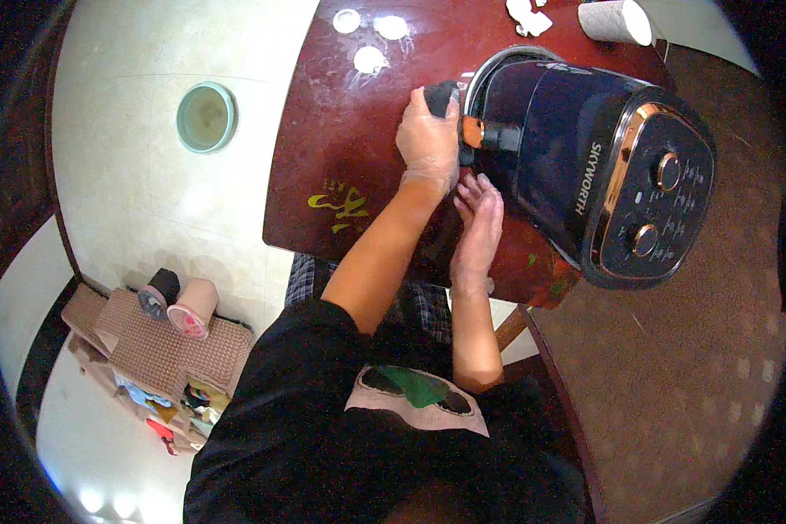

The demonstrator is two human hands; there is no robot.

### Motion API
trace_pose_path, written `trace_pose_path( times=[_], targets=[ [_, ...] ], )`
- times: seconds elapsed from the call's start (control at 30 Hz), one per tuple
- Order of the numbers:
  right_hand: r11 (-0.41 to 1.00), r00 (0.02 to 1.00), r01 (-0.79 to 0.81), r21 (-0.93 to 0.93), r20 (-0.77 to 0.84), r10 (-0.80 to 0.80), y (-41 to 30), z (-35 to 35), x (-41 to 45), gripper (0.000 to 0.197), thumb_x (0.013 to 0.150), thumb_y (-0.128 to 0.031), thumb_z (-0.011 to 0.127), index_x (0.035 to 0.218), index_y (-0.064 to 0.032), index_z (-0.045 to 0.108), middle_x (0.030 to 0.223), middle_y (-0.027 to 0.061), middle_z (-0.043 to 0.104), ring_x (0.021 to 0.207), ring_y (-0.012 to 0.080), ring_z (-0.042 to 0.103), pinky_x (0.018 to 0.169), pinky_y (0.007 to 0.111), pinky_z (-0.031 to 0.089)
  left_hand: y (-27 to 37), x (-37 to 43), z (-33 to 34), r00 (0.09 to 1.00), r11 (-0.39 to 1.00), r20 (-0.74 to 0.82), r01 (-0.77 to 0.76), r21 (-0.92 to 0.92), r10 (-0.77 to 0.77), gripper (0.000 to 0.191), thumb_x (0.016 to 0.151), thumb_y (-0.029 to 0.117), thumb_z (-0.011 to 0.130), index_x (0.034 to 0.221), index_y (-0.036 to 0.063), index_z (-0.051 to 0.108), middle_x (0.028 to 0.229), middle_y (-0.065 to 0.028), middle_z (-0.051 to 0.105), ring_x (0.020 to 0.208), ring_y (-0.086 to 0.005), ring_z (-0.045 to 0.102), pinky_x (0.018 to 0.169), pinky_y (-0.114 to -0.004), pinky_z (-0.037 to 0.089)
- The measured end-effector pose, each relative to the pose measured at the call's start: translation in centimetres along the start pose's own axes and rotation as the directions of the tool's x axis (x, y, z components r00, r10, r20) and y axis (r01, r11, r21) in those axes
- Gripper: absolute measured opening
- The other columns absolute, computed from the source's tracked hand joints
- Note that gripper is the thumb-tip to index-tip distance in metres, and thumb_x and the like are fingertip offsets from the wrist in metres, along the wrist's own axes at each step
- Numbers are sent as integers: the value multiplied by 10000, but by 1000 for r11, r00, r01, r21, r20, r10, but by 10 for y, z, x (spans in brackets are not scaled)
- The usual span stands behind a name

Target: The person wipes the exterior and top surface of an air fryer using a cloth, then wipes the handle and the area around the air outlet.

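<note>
A black Skyworth air fryer (563,150) rests on a dark red tabletop (347,137), its two-knob control panel at the right. From its side a black handle (501,136) with a copper-coloured piece points towards my hands. My left hand (431,141), in a clear plastic glove, grips a dark cloth or sponge (440,97) right beside the handle's end. Whether the hand also touches the handle is hard to tell. Below the handle, my right hand (478,219), gloved too, is held up with its fingers extended and nothing in it, close to the fryer's body.
A round metal rim (481,72) shows behind the fryer. Crumpled white tissue (530,18) and a paper roll (612,21) lie at the table's far side. On the floor at left are a teal basin (226,118), two small bins (195,306) and a patterned mat (144,334).
</note>
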State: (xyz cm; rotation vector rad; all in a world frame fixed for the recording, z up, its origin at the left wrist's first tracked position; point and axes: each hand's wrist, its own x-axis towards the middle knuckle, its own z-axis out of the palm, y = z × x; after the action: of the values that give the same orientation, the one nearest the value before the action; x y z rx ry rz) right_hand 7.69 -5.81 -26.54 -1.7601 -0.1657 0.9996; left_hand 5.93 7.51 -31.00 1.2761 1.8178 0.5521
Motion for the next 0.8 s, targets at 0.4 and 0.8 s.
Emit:
trace_pose_path(
  times=[0.4,0.8],
  targets=[
    [1000,998,22,13,58,-23,-5,-15,5,577,995,-468,381,1299,17,456,1226,184,560,1098,261,565,973,388,439,-15,20,6,959,841,126,-285,461,255,268,813,209,669,1016,87,543,972,-136,617,895,-333,637,745,-443,517],
    [995,979,-71,-66,188,82,-11,-20,0,298,985,-182,499,1210,9,537,1163,140,615,1038,216,601,949,344,459,-10,-28,-85,993,998,-107,-58,9,59,435,832,264,719,1119,11,511,954,-165,637,838,-285,630,754,-380,498]
  ],
)
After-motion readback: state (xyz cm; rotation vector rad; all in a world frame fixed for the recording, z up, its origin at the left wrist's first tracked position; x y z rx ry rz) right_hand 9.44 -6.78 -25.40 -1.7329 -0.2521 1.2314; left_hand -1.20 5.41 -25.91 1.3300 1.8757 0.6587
